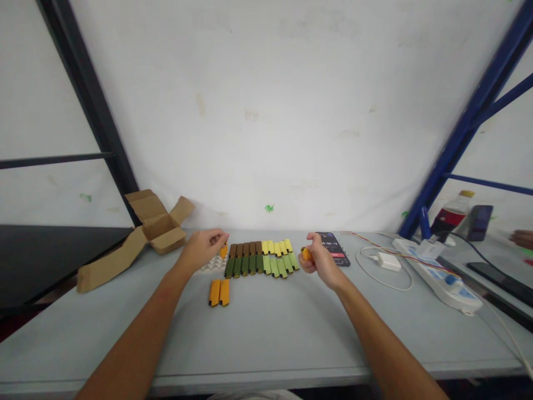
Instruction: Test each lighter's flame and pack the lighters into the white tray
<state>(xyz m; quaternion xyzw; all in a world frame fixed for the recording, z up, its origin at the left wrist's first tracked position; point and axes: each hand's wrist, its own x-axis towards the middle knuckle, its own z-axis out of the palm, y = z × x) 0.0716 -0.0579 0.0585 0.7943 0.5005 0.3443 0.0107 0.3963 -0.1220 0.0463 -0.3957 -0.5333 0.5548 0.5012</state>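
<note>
My left hand (205, 248) is closed, its fingertips at the top of an orange lighter (224, 251) standing on a white tray with a bumpy surface (214, 263). My right hand (318, 257) is wrapped round another orange lighter (307, 254), thumb raised, and most of that lighter is hidden in the fist. Between the hands lie rows of lighters: brown ones (245, 249) and yellow ones (277, 247) behind, dark green ones (244, 265) and light green ones (281, 266) in front. Closer to me, two orange lighters (219, 293) lie side by side.
An opened cardboard box (162, 228) sits at the left. Behind my right hand lies a phone showing a timer (334, 249). Further right are a white charger (389, 261) with its cable, a power strip (441, 278), and a cola bottle (453, 212). Another person's hand (522, 239) shows at the right edge.
</note>
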